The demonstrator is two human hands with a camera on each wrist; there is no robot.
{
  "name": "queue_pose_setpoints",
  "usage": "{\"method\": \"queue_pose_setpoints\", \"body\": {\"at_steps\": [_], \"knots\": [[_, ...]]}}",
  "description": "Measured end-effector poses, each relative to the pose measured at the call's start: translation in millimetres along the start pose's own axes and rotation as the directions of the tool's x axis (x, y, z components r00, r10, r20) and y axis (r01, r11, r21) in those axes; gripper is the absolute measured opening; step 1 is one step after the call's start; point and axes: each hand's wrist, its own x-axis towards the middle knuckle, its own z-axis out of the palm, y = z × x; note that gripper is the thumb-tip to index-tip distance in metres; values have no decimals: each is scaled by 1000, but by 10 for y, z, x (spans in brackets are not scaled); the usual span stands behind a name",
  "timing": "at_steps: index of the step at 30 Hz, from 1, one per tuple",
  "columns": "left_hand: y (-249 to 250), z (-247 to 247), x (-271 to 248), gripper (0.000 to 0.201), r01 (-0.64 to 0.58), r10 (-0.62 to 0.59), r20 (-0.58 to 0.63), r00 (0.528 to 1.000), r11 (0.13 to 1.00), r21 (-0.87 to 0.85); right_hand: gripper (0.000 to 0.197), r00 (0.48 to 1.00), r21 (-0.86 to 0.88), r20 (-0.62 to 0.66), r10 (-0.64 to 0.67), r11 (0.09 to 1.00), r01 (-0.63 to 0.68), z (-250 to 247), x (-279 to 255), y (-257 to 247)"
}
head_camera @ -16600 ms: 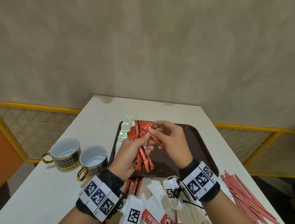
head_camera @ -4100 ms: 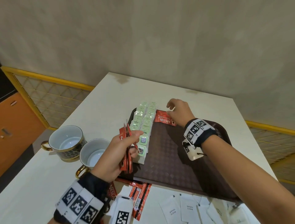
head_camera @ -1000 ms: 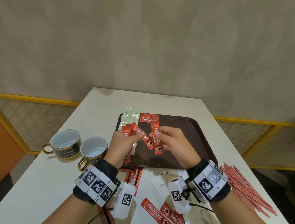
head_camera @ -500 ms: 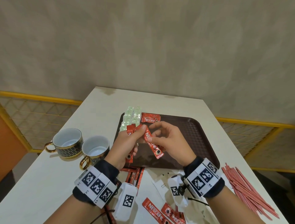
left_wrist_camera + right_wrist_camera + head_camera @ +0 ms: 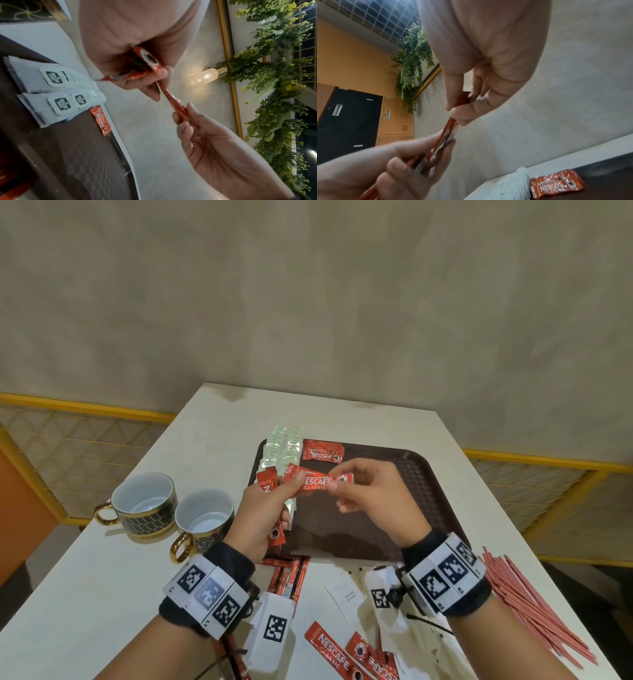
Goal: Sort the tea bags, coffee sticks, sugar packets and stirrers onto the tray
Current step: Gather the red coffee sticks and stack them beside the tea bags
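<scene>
Passing a coffee stick [image 5: 317,483] between hands above the tray [image 5: 428,494].
Our left hand [image 5: 263,510] clutches a spare bundle; our right hand [image 5: 373,501] pinches one stick's end, likely to lay it beside the sticks on the tray [image 5: 322,453].

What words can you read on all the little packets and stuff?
"NESCAFE CLASSIC": red coffee stick pinched by left hand and right hand.
"NESCAFE": coffee sticks on tray.
"NESCAFE CLASSIC": coffee stick on table.
"WHITE SUGAR": white sugar packet.
Tea bag tags: dark logo, too blurred to read.
Wrist band squares: codes, no words.
</scene>
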Motion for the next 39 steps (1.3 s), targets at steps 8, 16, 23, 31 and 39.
{"method": "queue_pose_setpoints", "body": {"at_steps": [8,16,23,31,39], "knots": [[-26,-11,-5,38,-100,90,89,992,988,114,15,999,-60,-43,-30,998,27,-124,195,-180],[9,35,-60,19,-226,194,131,972,926,304,11,992,-295,120,36,956,1,-255,350,-380],[2,110,-72,13,-222,178,154,972,909,352,14,998,-166,63,8,986,3,-212,392,-363],[2,145,-88,6,-229,179,165,970,903,363,7,999,-84,34,6,996,-4,-198,391,-315],[68,139,-83,5,-228,195,128,972,909,348,11,996,74,70,51,996,-57,-256,376,-212]]}}
